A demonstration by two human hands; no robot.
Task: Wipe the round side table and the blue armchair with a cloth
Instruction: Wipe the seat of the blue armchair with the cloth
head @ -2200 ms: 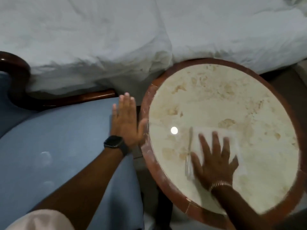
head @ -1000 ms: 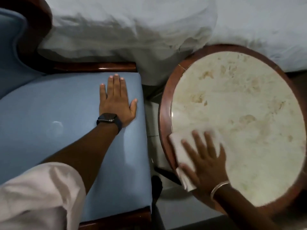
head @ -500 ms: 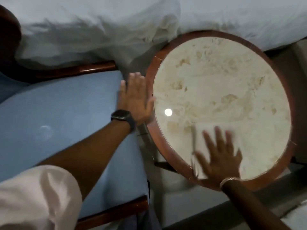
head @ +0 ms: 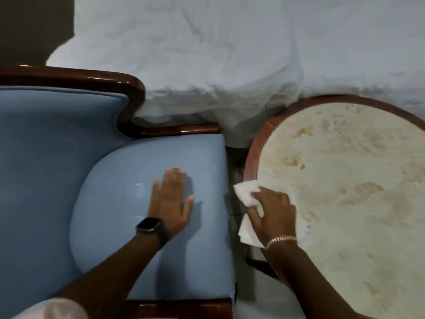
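You're pressing the cloth under your right hand fingers at the table edge; left hand lying flat, empty, on the unwiped armchair.

Round side table: cream stone top mottled with tan patches, dark reddish wood rim, standing just right of the armchair across a narrow gap. White cloth: crumpled, draped over the table's left rim, part hanging off the edge. Blue armchair: pale blue upholstered seat and back, glossy dark wood frame, seat cushion rounded at the rear.
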